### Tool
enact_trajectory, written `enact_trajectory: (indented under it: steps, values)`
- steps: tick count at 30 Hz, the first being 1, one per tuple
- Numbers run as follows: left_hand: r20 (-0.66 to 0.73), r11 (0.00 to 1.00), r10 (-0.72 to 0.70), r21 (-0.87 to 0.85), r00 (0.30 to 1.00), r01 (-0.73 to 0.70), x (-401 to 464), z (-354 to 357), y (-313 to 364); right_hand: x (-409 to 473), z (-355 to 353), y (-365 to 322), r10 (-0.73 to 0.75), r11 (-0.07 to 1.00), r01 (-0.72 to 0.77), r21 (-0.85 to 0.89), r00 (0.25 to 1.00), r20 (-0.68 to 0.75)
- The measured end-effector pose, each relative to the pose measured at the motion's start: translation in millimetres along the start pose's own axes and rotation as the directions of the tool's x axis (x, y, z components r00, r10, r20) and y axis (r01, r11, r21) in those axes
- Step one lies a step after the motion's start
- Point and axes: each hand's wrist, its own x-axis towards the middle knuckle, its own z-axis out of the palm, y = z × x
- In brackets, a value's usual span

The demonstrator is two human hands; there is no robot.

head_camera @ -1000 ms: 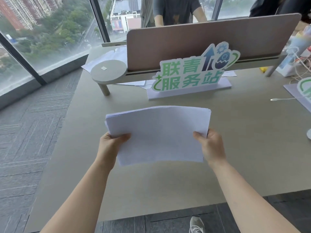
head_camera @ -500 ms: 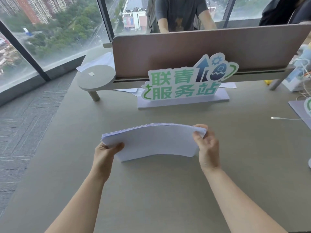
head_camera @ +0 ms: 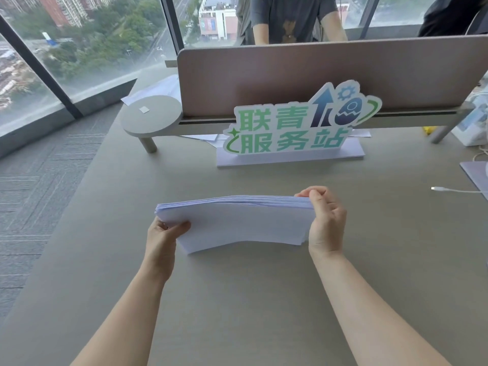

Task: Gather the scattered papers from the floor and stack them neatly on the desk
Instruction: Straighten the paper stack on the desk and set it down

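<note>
A thick stack of white papers stands on its long edge on the grey desk, tilted and slightly bowed in the middle. My left hand grips the stack's left end, thumb across the front sheet. At the right end my right hand holds the stack, its fingers curled over the top corner. The upper edges of the sheets show as a fairly even band.
A green and white sign on a white base stands behind the stack, before a brown divider panel. A round shelf is at back left, loose sheets beyond it. A white cable lies right. Two people stand behind the divider.
The stack went from lying flat in both hands above the desk to standing on its edge on the desk. My right hand shifted up to the top corner.
</note>
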Motion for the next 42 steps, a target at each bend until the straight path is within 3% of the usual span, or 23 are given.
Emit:
enact_trajectory:
  steps: [5, 10, 16, 30, 35, 42]
  values:
    - [0.014, 0.999, 0.009, 0.030, 1.000, -0.010, 2, -3, -1, -1, -6, 2, -0.022, 1.000, 0.021, 0.011, 0.995, 0.101]
    - [0.037, 1.000, 0.014, 0.026, 0.999, -0.015, 6, -4, 0, -2, -5, 0, -0.055, 0.998, 0.057, -0.011, 0.993, 0.103]
    - [0.021, 1.000, 0.011, 0.010, 1.000, -0.012, 8, 0, 2, -4, -14, 2, -0.263, 0.935, 0.311, -0.172, 0.931, 0.253]
    - [0.035, 1.000, 0.016, 0.002, 0.999, -0.016, 15, 3, 5, 7, -19, 6, -0.133, 0.984, 0.155, -0.093, 0.969, 0.210]
    - [0.049, 0.999, 0.012, 0.029, 0.999, -0.013, 19, 5, 4, 8, -18, 4, -0.207, 0.890, 0.327, -0.319, 0.911, 0.357]
    - [0.051, 0.998, -0.009, 0.068, 0.999, 0.006, 22, 5, 3, 12, -18, 11, -0.264, 0.813, 0.393, -0.429, 0.906, 0.330]
